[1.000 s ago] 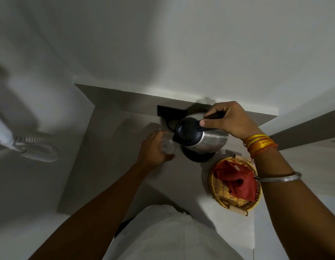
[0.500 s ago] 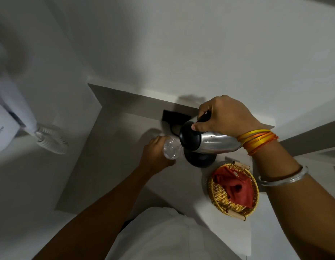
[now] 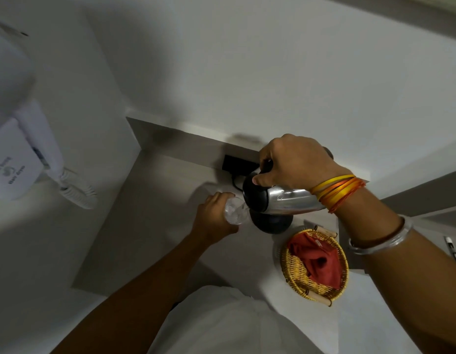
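A steel electric kettle [image 3: 285, 201] with a black lid is tipped far over to the left, its spout at the rim of a clear glass [image 3: 234, 213]. My right hand [image 3: 296, 162] grips the kettle's black handle from above. My left hand [image 3: 212, 215] holds the glass from the left side on the counter. Water shows inside the glass. The kettle's round black base [image 3: 271, 222] sits on the counter right under the tilted kettle.
A woven golden basket [image 3: 293, 272] with a red cloth [image 3: 316, 259] stands at the right on the pale counter [image 3: 150, 221]. A black socket [image 3: 237, 163] with a cord is on the back wall. A white wall-mounted hair dryer [image 3: 14, 154] with coiled cord hangs at left.
My right hand has tipped the kettle further toward the glass, from slightly tilted to nearly horizontal. The glass stays in my left hand, and the view has shifted closer.
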A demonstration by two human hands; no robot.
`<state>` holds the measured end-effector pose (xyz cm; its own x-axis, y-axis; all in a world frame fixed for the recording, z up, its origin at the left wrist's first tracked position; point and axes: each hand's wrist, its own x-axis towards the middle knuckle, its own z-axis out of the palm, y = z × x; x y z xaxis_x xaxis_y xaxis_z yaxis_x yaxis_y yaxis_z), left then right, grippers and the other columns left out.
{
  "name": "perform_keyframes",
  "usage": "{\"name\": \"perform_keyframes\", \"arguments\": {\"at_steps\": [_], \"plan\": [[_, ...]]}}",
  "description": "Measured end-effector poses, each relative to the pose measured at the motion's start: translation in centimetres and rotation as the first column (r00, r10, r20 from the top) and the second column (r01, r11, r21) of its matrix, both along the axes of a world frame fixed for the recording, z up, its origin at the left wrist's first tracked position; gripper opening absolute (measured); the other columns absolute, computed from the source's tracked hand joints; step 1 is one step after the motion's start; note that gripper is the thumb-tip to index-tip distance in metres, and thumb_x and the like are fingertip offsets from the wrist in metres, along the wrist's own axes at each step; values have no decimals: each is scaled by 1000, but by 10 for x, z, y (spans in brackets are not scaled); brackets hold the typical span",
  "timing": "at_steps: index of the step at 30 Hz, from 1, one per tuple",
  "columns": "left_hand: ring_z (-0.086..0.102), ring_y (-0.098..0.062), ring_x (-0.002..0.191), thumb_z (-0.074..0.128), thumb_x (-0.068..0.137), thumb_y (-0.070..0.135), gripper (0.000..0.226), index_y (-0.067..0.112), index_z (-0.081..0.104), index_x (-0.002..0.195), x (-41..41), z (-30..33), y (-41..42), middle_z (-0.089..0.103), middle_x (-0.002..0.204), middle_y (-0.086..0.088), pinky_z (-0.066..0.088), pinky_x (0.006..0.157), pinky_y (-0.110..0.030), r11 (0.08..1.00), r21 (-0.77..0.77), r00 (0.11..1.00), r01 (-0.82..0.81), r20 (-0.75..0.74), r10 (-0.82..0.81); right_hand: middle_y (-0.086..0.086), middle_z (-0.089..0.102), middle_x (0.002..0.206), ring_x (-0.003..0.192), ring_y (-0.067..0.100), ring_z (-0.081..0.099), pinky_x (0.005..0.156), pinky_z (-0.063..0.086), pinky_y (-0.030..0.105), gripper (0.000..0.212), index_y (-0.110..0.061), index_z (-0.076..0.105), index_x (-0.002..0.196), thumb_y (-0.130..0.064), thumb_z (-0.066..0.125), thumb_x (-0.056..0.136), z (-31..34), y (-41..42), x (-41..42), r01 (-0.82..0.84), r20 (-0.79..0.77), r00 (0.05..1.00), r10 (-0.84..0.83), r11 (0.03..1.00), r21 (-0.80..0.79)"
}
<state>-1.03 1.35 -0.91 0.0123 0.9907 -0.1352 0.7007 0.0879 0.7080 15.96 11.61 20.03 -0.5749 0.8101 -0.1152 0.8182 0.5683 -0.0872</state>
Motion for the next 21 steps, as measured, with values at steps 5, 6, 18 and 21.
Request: {"name": "perform_keyframes", "arguments": {"at_steps": [5, 6, 18, 21], "plan": [[61, -24, 112, 91, 59, 35, 80, 25, 58, 131, 1, -4, -4, 65, 122, 2, 56, 90, -44, 999, 36, 1000, 15, -21, -15, -8, 59, 73, 66, 18, 60, 58, 44, 28, 35, -31, 72, 83, -65, 75, 76, 4, -4, -10, -24, 64, 998, 22, 999, 33], [61, -23, 111, 90, 58, 36, 79, 26, 58, 130, 1, -4, -5, 66, 120, 3, 56, 89, -43, 999, 44, 1000, 12, -19, -11, -7, 59, 73, 65, 18, 60, 58, 44, 29, 35, -31, 72, 83, -65, 75, 76, 5, -4, -13, -29, 81, 996, 26, 999, 38], [62, -23, 109, 91, 62, 38, 74, 22, 60, 127, 3, -5, -9, 66, 119, 2, 56, 90, -43, 999, 40, 999, 30, -41, -28, -1, 64, 77, 68, 22, 63, 53, 34, 26, 41, -24, 73, 89, -63, 74, 79, 15, -4, -29, -72, 193, 979, 66, 997, 26], [62, -23, 110, 91, 64, 40, 75, 20, 60, 130, 3, -4, -10, 66, 120, 0, 56, 91, -44, 998, 38, 997, 49, -65, -47, -1, 60, 74, 68, 24, 64, 59, 45, 30, 40, -23, 71, 89, -62, 74, 80, 17, -5, -29, -71, 197, 978, 66, 997, 19]]}}
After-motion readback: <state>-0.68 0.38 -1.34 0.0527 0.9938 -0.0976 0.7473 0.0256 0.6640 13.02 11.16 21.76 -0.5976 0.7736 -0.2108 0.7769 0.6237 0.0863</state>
